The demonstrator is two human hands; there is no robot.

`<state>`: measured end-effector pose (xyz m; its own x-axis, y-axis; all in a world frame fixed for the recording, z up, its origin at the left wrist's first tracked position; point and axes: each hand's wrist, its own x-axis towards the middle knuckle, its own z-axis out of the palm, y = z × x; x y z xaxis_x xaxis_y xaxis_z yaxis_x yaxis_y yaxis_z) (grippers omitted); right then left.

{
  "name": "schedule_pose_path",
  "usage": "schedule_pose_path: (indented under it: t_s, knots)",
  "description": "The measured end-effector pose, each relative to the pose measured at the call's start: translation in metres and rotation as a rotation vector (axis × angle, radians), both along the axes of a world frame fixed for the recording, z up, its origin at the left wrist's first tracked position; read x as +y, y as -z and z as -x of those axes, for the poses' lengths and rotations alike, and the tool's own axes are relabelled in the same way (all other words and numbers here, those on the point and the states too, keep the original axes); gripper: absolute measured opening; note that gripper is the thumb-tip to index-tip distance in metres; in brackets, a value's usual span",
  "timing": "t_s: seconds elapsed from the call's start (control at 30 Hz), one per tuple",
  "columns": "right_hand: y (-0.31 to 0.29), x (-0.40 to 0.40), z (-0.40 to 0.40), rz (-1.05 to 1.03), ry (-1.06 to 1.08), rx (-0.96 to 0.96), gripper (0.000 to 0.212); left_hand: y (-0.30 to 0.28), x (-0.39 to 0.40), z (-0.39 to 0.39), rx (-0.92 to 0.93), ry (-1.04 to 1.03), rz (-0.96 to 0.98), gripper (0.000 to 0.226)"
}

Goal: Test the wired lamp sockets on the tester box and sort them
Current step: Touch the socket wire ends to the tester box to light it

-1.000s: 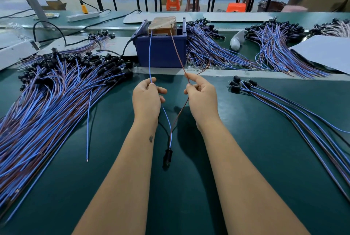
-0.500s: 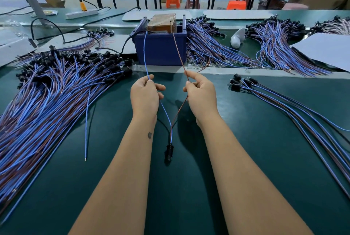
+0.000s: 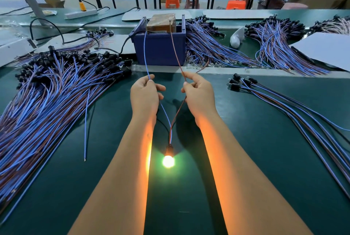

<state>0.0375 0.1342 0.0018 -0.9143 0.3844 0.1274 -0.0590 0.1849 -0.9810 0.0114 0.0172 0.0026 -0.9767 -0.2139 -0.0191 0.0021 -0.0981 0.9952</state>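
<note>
**Lamp socket under test, bulb lit**

- Tester box (image 3: pixel 161 47): dark blue bin on the green bench (image 3: pixel 265 159), with a tan block inside. Landmark for all entries below.
- Left hand (image 3: pixel 144 95): in front of the box; thumb and forefinger pinch the blue wire (image 3: pixel 145 52), which rises to the left upright pin on the box top.
- Right hand (image 3: pixel 198 94): in front of the box, beside the left hand; fingertips pinch the brown wire (image 3: pixel 175 49), which rises to the right pin.
- Socket (image 3: pixel 169 148): black, on the bench well in front of the box, between the forearms; both wires run back to it. Its bulb (image 3: pixel 168 161) glows bright, casting orange light on both inner forearms.
- Large pile of wired sockets (image 3: pixel 47 98): left of the box and nearer the person.
- Small group of wired sockets (image 3: pixel 274 98): right of the box and nearer the person, black ends pointing left.
- Further heaps (image 3: pixel 217 49): directly right of the box, beyond the bench's pale strip.
</note>
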Motion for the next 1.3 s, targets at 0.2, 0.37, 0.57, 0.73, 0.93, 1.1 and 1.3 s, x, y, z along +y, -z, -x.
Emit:
schedule_pose_path:
  t_s: [0.2, 0.37, 0.57, 0.73, 0.93, 1.1, 1.3]
  knots:
    - [0.001, 0.0, -0.001, 0.014, -0.01, 0.029, 0.035, -0.002, 0.0, -0.002, -0.008, 0.086, 0.066, 0.023]
    - [-0.001, -0.001, -0.006, -0.044, -0.078, 0.082, 0.031, -0.001, 0.006, -0.005, 0.049, 0.189, 0.119, 0.022]
    - [-0.002, -0.006, -0.009, -0.095, -0.1, 0.097, 0.014, -0.002, 0.007, -0.005, 0.052, 0.269, 0.002, 0.018]
    - [-0.005, -0.007, -0.01, -0.031, -0.182, 0.098, 0.01, -0.005, 0.007, -0.006, 0.049, 0.251, -0.057, 0.017]
    - [-0.003, -0.004, -0.01, -0.009, -0.279, 0.022, 0.024, -0.013, -0.003, -0.003, -0.041, 0.205, -0.603, 0.018]
    - [-0.006, -0.003, -0.013, 0.188, -0.318, 0.162, 0.022, -0.004, -0.004, -0.002, 0.079, 0.092, -0.424, 0.017]
    - [-0.002, 0.012, -0.009, 0.075, 0.039, 0.111, 0.03, -0.001, 0.005, -0.013, 0.256, 0.285, 0.126, 0.016]
